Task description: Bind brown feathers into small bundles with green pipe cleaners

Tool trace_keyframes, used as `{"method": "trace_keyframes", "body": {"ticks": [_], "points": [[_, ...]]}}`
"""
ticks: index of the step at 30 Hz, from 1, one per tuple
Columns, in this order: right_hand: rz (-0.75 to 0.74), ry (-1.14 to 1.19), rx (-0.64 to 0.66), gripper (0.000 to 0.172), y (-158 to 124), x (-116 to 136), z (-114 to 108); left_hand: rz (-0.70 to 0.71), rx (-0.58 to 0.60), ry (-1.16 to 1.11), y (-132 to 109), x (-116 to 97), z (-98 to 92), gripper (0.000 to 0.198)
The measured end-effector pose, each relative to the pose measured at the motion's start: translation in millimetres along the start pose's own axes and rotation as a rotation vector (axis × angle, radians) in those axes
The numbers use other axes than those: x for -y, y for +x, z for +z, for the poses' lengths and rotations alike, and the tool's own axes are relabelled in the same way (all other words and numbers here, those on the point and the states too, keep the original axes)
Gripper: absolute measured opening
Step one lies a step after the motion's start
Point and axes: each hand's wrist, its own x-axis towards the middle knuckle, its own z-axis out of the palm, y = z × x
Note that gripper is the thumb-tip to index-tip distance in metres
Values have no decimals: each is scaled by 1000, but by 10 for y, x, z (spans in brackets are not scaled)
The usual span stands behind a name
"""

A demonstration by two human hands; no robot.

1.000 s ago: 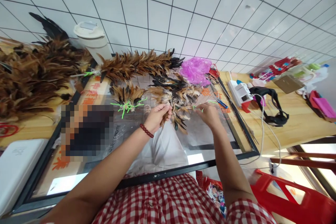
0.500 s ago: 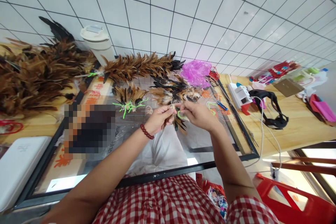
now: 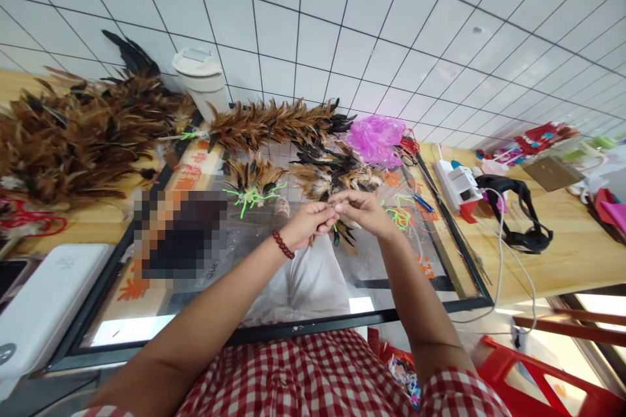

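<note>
Red-and-white checked shirt (image 3: 293,374) with short sleeves (image 3: 460,394), dark red beaded bracelet (image 3: 283,245) on left wrist (image 3: 290,238)

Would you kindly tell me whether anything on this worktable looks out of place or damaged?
One thing looks untidy: the white cable by the power strip droops loosely past the near edge of the table, where it might snag. Nothing looks plainly spilled or broken, though a pixelated patch hides part of the view.

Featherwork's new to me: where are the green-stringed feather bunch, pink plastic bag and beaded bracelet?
Green-stringed feather bunch (image 3: 257,173), head view: brown feathers.
Pink plastic bag (image 3: 375,138), head view: crumpled middle.
Beaded bracelet (image 3: 282,246), head view: middle beads.
</note>
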Motion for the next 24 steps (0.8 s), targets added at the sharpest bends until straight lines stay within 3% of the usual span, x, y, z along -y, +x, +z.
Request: {"method": "trace_keyframes", "body": {"ticks": [8, 13, 18, 21, 24], "points": [[-20, -12, -204, 24, 32, -128, 84, -23, 6, 35, -6, 13, -3, 40], [-87, -512, -97, 14, -48, -85, -86, 62, -133, 65, 16, 0, -33, 34], [-193, -883, 9, 18, -142, 184, -150, 64, -228, 177, 43, 16, -34, 29], [-345, -894, 51, 20, -80, 306, -104, 44, -154, 303, 32, 26, -21, 27], [-446, -727, 89, 20, 85, 265, -103, 22, 55, 459, -11, 8, 3, 27]]}}
